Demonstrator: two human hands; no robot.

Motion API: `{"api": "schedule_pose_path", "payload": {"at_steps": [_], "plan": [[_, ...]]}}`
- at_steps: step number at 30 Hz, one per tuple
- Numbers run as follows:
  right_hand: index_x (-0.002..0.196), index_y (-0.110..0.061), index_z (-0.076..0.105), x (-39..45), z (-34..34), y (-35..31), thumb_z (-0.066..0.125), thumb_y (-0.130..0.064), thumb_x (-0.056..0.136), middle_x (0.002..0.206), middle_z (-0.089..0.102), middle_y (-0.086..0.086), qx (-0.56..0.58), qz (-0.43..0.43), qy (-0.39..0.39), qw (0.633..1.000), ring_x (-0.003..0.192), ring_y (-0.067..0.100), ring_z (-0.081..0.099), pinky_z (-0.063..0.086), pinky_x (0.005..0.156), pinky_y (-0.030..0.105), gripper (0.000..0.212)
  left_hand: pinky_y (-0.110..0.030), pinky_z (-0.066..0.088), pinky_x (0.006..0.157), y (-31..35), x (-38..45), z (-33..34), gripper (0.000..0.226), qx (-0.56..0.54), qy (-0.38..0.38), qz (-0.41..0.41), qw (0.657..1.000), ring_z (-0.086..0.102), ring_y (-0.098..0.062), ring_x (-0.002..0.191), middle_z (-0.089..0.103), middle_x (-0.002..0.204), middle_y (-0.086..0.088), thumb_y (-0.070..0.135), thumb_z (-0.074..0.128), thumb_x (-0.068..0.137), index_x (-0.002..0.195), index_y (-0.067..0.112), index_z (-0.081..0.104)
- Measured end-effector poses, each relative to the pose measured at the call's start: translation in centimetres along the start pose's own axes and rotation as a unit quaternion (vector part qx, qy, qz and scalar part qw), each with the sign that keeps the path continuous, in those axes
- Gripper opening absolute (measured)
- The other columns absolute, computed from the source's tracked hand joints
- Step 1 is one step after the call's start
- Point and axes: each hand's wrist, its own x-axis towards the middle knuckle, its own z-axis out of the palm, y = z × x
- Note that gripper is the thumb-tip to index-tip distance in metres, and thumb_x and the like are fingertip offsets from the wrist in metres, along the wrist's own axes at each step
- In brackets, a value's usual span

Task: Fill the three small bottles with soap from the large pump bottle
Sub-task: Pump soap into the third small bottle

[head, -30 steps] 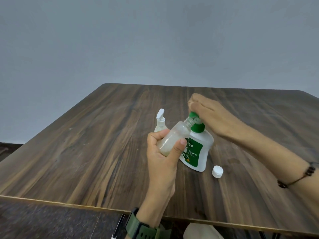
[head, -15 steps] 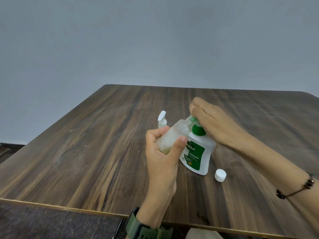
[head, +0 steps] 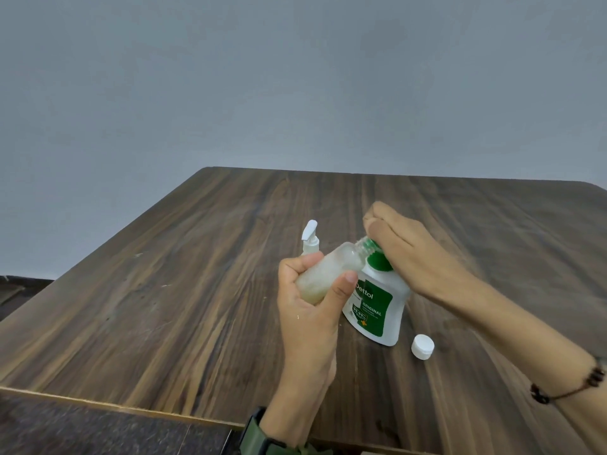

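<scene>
Two hands work at the centre of a wooden table (head: 164, 307): the left hand (head: 312, 303) grips a small bottle (head: 328, 274), tilted with its open neck toward two o'clock, right under the spout of the large pump bottle (head: 377, 307). The right hand (head: 407, 254) lies curled over the green pump head, seemingly pressing it. Cloudy soap shows inside the small bottle, so filling looks under way. A capped small pump bottle (head: 310, 241) stands at ten o'clock of the hands; a loose white cap (head: 422, 346) lies at four o'clock. A third small bottle is not visible. The next move likely calls for more steady strokes with the neck kept under the spout.
</scene>
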Motion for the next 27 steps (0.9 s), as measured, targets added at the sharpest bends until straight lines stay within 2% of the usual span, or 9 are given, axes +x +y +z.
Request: {"api": "schedule_pose_path", "payload": {"at_steps": [4, 7, 9, 11, 14, 18, 22, 27], "plan": [[0.064, -0.02, 0.035, 0.04, -0.14, 0.27, 0.035, -0.015, 0.095, 0.065, 0.042, -0.006, -0.019, -0.003, 0.0, 1.0, 0.059, 0.008, 0.036, 0.029, 0.055, 0.02, 0.031, -0.022, 0.054, 0.064, -0.18, 0.01, 0.36, 0.036, -0.005, 0.0, -0.013, 1.0, 0.065, -0.012, 0.071, 0.069, 0.079, 0.004, 0.026, 0.082, 0.054, 0.084, 0.029, 0.061], [0.065, -0.02, 0.034, -0.02, 0.24, 0.15, 0.034, -0.014, 0.096, 0.067, 0.041, -0.005, -0.01, -0.009, 0.014, 1.0, 0.061, 0.009, 0.037, 0.031, 0.06, 0.025, 0.032, -0.023, 0.054, 0.063, -0.16, 0.12, 0.25, 0.041, -0.013, 0.013, -0.017, 1.0, 0.064, -0.013, 0.072, 0.069, 0.08, 0.003, 0.025, 0.082, 0.052, 0.087, 0.025, 0.06], [0.064, -0.02, 0.034, -0.17, 0.35, 0.17, 0.035, -0.013, 0.095, 0.068, 0.041, -0.004, -0.03, -0.02, 0.003, 0.999, 0.062, 0.009, 0.035, 0.031, 0.06, 0.021, 0.032, -0.023, 0.054, 0.064, -0.17, -0.03, 0.28, 0.044, -0.019, 0.016, -0.02, 0.999, 0.063, -0.014, 0.072, 0.069, 0.081, 0.001, 0.025, 0.082, 0.051, 0.089, 0.022, 0.059], [0.065, -0.018, 0.034, -0.17, 0.33, 0.19, 0.035, -0.011, 0.095, 0.069, 0.04, -0.003, -0.016, -0.022, 0.027, 0.999, 0.062, 0.008, 0.034, 0.029, 0.058, 0.018, 0.03, -0.022, 0.053, 0.065, -0.15, -0.03, 0.28, 0.043, -0.024, 0.019, -0.019, 0.999, 0.064, -0.013, 0.072, 0.069, 0.082, 0.0, 0.022, 0.083, 0.052, 0.088, 0.022, 0.06], [0.065, -0.019, 0.034, -0.18, 0.33, 0.06, 0.035, -0.012, 0.095, 0.07, 0.04, -0.003, -0.02, -0.015, 0.019, 1.0, 0.065, 0.01, 0.036, 0.031, 0.062, 0.023, 0.03, -0.022, 0.053, 0.064, -0.07, -0.1, 0.36, 0.041, -0.031, 0.023, -0.025, 0.999, 0.063, -0.015, 0.072, 0.068, 0.083, -0.004, 0.014, 0.081, 0.058, 0.091, 0.019, 0.059], [0.065, -0.018, 0.034, -0.26, 0.31, -0.15, 0.035, -0.011, 0.095, 0.07, 0.04, -0.002, -0.02, -0.02, 0.038, 0.999, 0.066, 0.011, 0.036, 0.031, 0.062, 0.025, 0.03, -0.022, 0.053, 0.064, -0.19, -0.11, 0.62, 0.039, -0.056, 0.024, -0.031, 0.998, 0.064, -0.014, 0.07, 0.07, 0.08, -0.002, 0.012, 0.082, 0.057, 0.088, 0.02, 0.06], [0.064, -0.019, 0.035, -0.16, -0.01, -0.19, 0.035, -0.012, 0.095, 0.072, 0.042, -0.002, -0.051, -0.014, 0.011, 0.999, 0.07, 0.013, 0.038, 0.029, 0.065, 0.03, 0.031, -0.023, 0.054, 0.065, -0.35, -0.24, 0.92, 0.042, -0.061, 0.025, -0.041, 0.997, 0.063, -0.012, 0.068, 0.067, 0.081, -0.005, 0.015, 0.082, 0.057, 0.091, 0.018, 0.059], [0.065, -0.019, 0.035, -0.15, 0.34, -0.3, 0.034, -0.012, 0.095, 0.072, 0.041, -0.002, -0.067, -0.015, 0.023, 0.997, 0.072, 0.016, 0.039, 0.032, 0.067, 0.031, 0.031, -0.022, 0.054, 0.063, -0.5, -0.32, 0.69, 0.038, -0.068, 0.027, -0.043, 0.996, 0.065, -0.012, 0.066, 0.066, 0.079, -0.006, 0.011, 0.079, 0.06, 0.091, 0.018, 0.059]]}}
